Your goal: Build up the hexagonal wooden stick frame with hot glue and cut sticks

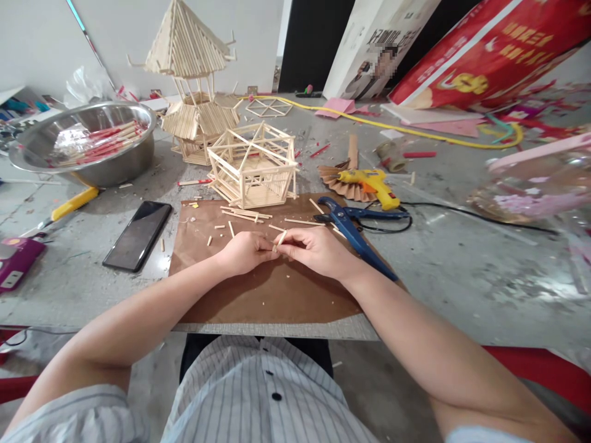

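Over the brown sheet, my two hands meet fingertip to fingertip. My right hand is closed in a pinch on a short wooden stick, which tilts up between the fingers. My left hand is also closed, its thumb and finger pressed together right beside that stick; what they hold is hidden. Cut sticks lie scattered past my hands. A blue cutter rests close to my right hand. Just behind the loose pieces stands an open six-sided stick frame.
A stick pagoda rises at the back left beside a steel bowl of wrapped sticks. A phone and yellow-handled knife lie left. A yellow glue gun with black cord lies right, before a yellow cable.
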Available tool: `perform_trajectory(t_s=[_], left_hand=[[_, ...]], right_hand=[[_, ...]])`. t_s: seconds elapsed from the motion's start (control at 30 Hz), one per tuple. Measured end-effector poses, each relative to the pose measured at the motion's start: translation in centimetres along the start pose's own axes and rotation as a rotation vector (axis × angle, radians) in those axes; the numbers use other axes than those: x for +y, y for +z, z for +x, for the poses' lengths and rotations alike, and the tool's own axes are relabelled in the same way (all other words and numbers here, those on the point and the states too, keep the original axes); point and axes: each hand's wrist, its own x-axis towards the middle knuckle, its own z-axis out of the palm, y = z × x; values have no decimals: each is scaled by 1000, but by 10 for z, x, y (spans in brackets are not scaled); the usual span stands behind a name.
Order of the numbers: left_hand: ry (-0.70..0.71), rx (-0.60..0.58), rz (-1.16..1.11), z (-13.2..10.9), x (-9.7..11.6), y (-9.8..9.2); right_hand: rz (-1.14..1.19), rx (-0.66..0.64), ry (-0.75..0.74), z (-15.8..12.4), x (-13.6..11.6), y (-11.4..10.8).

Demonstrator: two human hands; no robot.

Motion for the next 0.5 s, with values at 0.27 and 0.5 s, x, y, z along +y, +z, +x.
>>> perform_trajectory(t_s=[0.27, 0.5], left_hand=[[52, 81, 50, -2, -4, 6], [51, 86, 89, -3, -2, 6]], right_hand=[[-1, -25, -16, 1, 2, -1], [-36, -25, -29, 1, 0, 0]])
